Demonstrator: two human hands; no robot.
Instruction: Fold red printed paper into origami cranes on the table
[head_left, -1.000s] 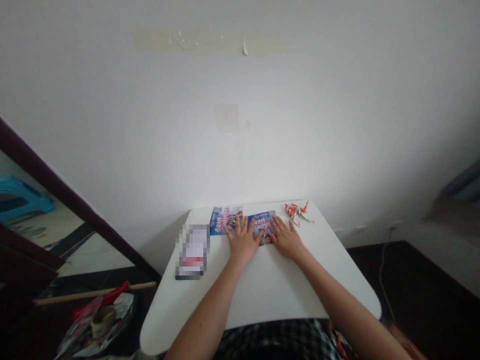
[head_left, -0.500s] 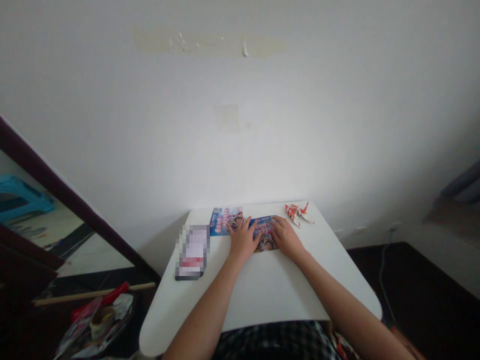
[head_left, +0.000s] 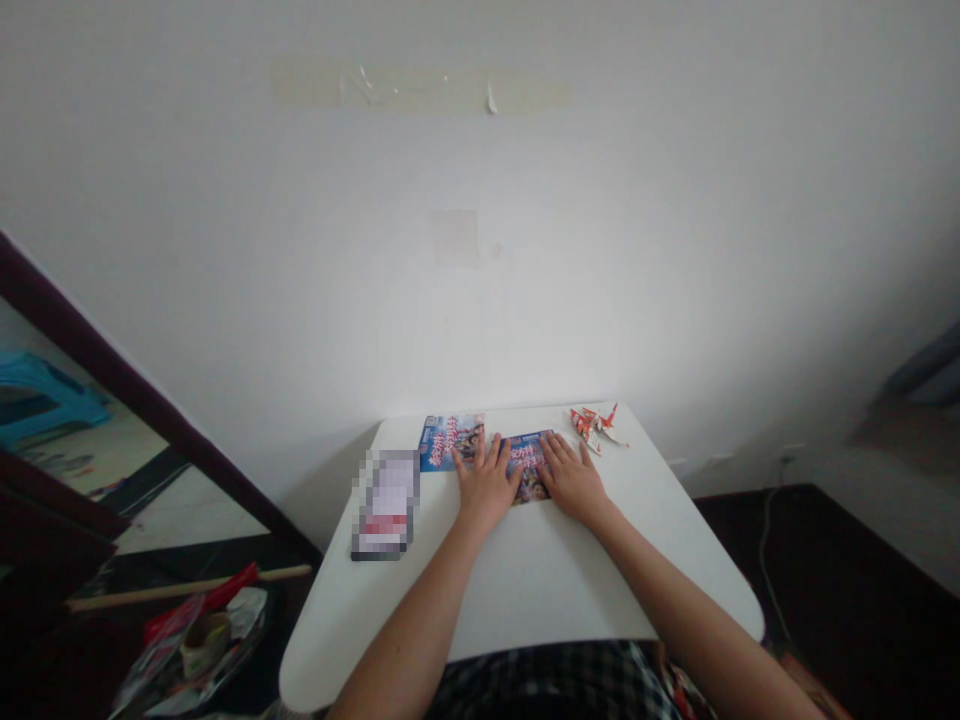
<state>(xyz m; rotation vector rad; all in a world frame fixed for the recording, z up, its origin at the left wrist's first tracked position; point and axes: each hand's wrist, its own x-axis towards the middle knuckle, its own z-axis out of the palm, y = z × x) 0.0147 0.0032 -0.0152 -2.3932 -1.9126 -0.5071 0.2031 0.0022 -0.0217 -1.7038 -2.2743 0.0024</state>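
A printed blue sheet of paper (head_left: 531, 465) with red-and-white lettering lies flat on the white table (head_left: 555, 570), between my hands. My left hand (head_left: 486, 480) rests on its left edge with fingers spread. On its right edge lies my right hand (head_left: 574, 478), palm down, fingers stretched out and thumb apart. Another printed blue sheet (head_left: 442, 440) sits to the left, partly beside my left fingertips. At the back right stands a folded red-and-white paper figure (head_left: 596, 428).
A phone (head_left: 386, 505), its screen blurred out, lies at the table's left side. The white wall (head_left: 480, 330) stands right behind the table. On the floor at left are a bag of rubbish (head_left: 202, 650), a wooden stick (head_left: 281, 573) and a mirror (head_left: 180, 470).
My right hand has flattened, its fingers straighter and slightly further left on the sheet. My left fingers have spread a little. The sheets, phone and paper figure stay put.
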